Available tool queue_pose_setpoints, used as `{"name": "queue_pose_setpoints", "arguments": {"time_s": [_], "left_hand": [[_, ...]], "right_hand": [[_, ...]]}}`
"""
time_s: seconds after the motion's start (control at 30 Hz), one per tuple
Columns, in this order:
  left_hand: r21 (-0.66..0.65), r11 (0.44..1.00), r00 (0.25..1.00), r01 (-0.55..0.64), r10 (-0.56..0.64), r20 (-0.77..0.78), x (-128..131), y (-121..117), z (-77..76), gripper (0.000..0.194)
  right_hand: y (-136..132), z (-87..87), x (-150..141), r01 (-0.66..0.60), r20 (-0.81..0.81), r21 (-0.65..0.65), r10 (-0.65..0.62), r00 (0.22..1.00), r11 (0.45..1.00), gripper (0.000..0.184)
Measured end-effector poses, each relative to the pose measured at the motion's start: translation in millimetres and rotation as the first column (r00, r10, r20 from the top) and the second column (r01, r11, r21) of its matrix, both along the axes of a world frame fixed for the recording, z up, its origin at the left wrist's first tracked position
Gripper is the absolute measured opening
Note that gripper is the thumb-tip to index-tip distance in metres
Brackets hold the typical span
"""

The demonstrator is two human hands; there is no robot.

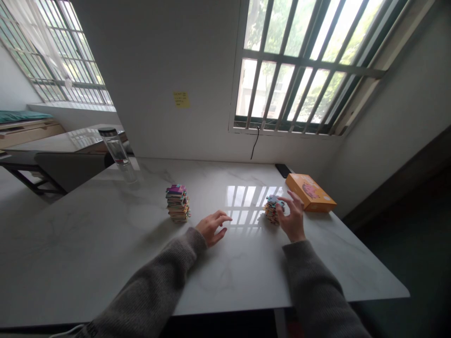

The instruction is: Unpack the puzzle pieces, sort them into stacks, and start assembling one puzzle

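Two stacks of colourful puzzle pieces stand on the white marble table (pixel 105 244). The taller stack (pixel 178 203) is left of centre. My left hand (pixel 211 226) rests on the table just right of it, fingers loosely spread, holding nothing. The shorter stack (pixel 272 210) sits further right. My right hand (pixel 291 216) is against that stack, with its fingertips pinching the top puzzle piece (pixel 274 201). Both arms wear grey knit sleeves.
An orange puzzle box (pixel 310 192) lies at the back right beside a dark phone (pixel 283 170). A clear water bottle (pixel 117 154) with a black cap stands at the back left. A barred window and a wall with a yellow note lie beyond.
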State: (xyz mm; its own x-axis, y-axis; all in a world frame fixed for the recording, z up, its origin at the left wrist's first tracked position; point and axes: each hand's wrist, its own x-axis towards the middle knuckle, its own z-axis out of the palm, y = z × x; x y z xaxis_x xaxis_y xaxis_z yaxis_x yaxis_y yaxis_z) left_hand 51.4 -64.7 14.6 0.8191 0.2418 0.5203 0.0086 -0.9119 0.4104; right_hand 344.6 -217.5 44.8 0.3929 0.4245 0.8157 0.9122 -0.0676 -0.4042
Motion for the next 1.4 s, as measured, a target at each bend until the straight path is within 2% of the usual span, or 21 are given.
{"name": "queue_pose_setpoints", "arguments": {"time_s": [0.1, 0.17, 0.2, 0.27, 0.37, 0.43, 0.5, 1.0, 1.4], "left_hand": [[0.017, 1.000, 1.000, 0.010, -0.010, -0.011, 1.0, -1.3, 0.2, 0.030], [0.044, 0.999, 0.999, 0.017, -0.016, -0.029, 2.0, -1.4, -0.9, 0.024], [0.058, 0.998, 0.999, 0.021, -0.018, -0.041, 2.4, -1.2, -1.5, 0.022], [0.074, 0.997, 0.998, 0.029, -0.025, -0.055, 2.9, -0.8, -2.7, 0.020], [0.065, 0.998, 0.998, 0.027, -0.024, -0.051, 2.7, -0.7, -3.5, 0.019], [0.055, 0.998, 0.999, 0.020, -0.017, -0.047, 2.6, -1.3, -3.7, 0.019], [0.043, 0.999, 0.998, 0.020, -0.017, -0.060, 2.9, -1.9, -4.1, 0.019], [-0.055, 0.999, 0.992, 0.000, -0.006, -0.123, 2.5, -0.8, -3.7, 0.021], [-0.003, 1.000, 0.991, 0.005, -0.005, -0.134, 3.9, -1.1, -6.2, 0.019]], "right_hand": [[-0.8, 6.0, -24.8, -0.046, 0.044, 0.131, 0.041, 0.998, 0.990, 0.016], [2.5, 3.0, -48.8, -0.180, 0.027, 0.084, 0.179, 0.984, 0.980, 0.019], [5.2, -0.7, -61.6, -0.260, 0.008, 0.016, 0.259, 0.966, 0.966, 0.022], [11.1, -10.5, -85.5, -0.414, -0.066, -0.150, 0.408, 0.910, 0.898, 0.030], [17.8, -24.5, -108.4, -0.570, -0.166, -0.341, 0.548, 0.820, 0.748, 0.040], [19.9, -29.8, -113.6, -0.598, -0.182, -0.435, 0.584, 0.791, 0.673, 0.036], [20.6, -31.4, -114.2, -0.592, -0.175, -0.490, 0.593, 0.786, 0.640, 0.030], [19.2, -30.0, -112.3, -0.595, -0.181, -0.512, 0.599, 0.780, 0.620, 0.030], [22.3, -32.5, -112.5, -0.599, -0.207, -0.499, 0.586, 0.784, 0.626, 0.029]]}}
